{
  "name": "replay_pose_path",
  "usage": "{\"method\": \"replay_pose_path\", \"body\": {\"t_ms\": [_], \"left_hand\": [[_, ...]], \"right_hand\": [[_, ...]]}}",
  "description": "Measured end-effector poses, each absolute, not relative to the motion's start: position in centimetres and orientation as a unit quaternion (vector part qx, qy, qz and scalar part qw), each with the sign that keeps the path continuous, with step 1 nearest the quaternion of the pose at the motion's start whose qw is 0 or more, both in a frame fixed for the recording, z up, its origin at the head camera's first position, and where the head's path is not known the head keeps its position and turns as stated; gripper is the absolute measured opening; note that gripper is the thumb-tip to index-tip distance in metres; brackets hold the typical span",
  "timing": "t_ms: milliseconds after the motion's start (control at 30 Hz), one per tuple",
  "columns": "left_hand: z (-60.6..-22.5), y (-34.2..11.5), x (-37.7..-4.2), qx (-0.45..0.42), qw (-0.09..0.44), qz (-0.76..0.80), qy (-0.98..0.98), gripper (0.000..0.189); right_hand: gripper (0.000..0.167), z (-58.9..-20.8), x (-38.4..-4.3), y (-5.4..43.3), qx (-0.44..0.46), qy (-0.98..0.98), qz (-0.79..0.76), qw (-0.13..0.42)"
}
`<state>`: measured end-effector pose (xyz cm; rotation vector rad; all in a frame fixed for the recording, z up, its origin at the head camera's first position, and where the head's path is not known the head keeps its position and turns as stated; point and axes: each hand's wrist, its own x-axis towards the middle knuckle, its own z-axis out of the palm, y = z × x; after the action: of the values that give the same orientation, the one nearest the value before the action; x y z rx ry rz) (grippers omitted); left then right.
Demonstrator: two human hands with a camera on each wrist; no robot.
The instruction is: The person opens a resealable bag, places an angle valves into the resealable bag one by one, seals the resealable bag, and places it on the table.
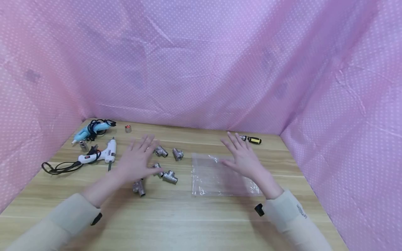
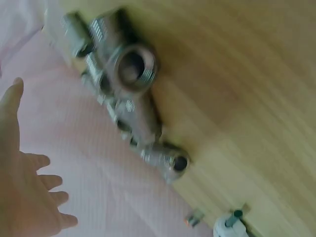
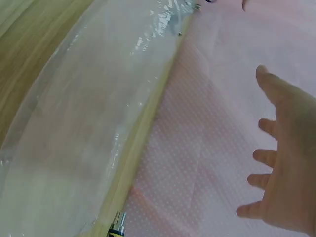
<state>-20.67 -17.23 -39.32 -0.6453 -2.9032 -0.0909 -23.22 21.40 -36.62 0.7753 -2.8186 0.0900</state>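
Your left hand (image 1: 136, 162) is released, its fingers spread, holding nothing. Your right hand (image 1: 243, 158) is just as loose, fingers apart and straight, with nothing in it. Both appear raised over the table (image 1: 176, 223).

Around and beneath your left hand lie five metal tee fittings (image 1: 170, 177): two past the fingertips, two near the thumb, one of them partly hidden by it, and one by the wrist. They look rigid and rather heavy for their size, hard to damage but smooth enough to slip. Take each round its thick middle, where the branch meets the body; the threaded ends seem likelier to scrape your fingers.

Under your right hand, to the right of the fittings, a clear plastic bag (image 1: 204, 177) lies flat. Expect it to be light, limp and slippery, and apt to cling to the wood. Pinch it at a corner or an edge; you can't tell here which side opens.

Farther out, a screwdriver (image 1: 254, 140) lies beyond your right fingertips. On your left are a white glue gun (image 1: 97, 157) and a blue glue gun (image 1: 84, 134), with pink dotted cloth (image 1: 188, 69) behind everything.
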Motion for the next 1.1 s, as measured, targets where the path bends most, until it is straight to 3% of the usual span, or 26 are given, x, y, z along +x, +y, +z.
{"method": "replay_pose_path", "body": {"t_ms": [467, 800, 1100], "left_hand": [[-42.9, -12.9, -20.3, -0.352, 0.09, -0.065, -0.93, 0.106], [-44.7, -11.4, -20.3, -0.42, -0.013, -0.074, -0.904, 0.104], [-44.4, -10.5, -20.7, -0.485, -0.079, -0.067, -0.869, 0.096]], "right_hand": [[0.084, -39.3, -24.8, 17.9, 0.426, -0.902, 0.062, 0.021], [0.077, -41.4, -26.9, 15.9, 0.531, -0.841, 0.083, -0.063], [0.053, -42.6, -28.4, 14.9, 0.567, -0.808, 0.13, -0.097]]}}
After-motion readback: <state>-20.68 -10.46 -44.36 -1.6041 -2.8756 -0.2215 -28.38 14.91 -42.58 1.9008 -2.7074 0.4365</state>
